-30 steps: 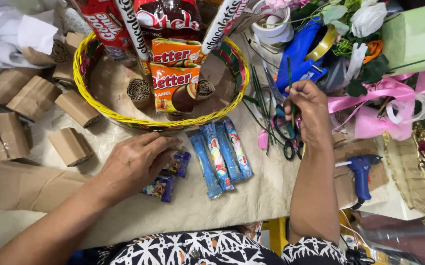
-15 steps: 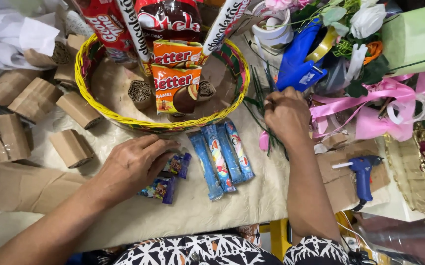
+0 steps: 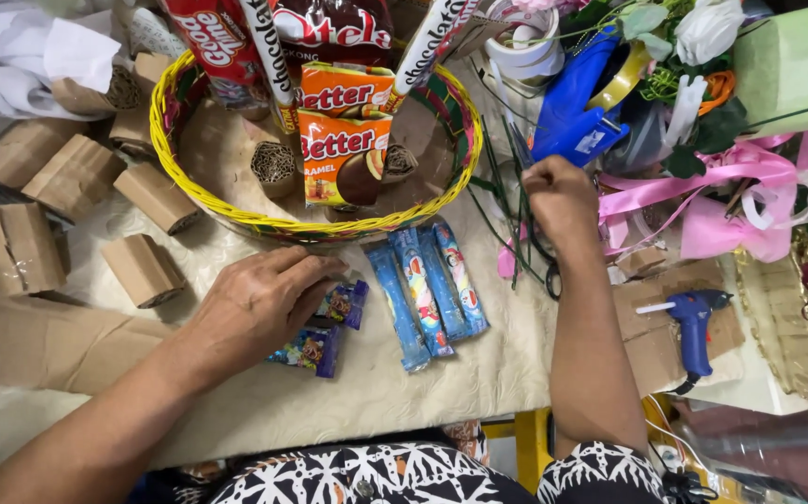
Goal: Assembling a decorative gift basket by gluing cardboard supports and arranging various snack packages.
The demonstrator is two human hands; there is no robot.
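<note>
My left hand (image 3: 255, 308) lies palm down at the front of the table, its fingers closed over small dark purple candy packets (image 3: 334, 322). My right hand (image 3: 563, 196) is a closed fist to the right of the yellow-rimmed basket (image 3: 236, 219), curled round a bundle of thin green stems (image 3: 507, 177). Black-handled scissors (image 3: 551, 278) lie just below that fist. Three long blue wafer packets (image 3: 427, 289) lie side by side between my two hands. Orange snack packets (image 3: 339, 154) and taller packets stand in the basket.
Short rolls of corrugated cardboard (image 3: 143, 271) are scattered at the left. A blue glue gun (image 3: 693, 322) rests on cardboard at the right. Behind it are pink ribbon (image 3: 731, 187), a blue plastic tool (image 3: 572, 103), tape rolls (image 3: 525, 37) and artificial flowers.
My right hand has closed from raised fingers into a fist and shifted a little up and left over the stems. My left hand has stayed on the candy packets.
</note>
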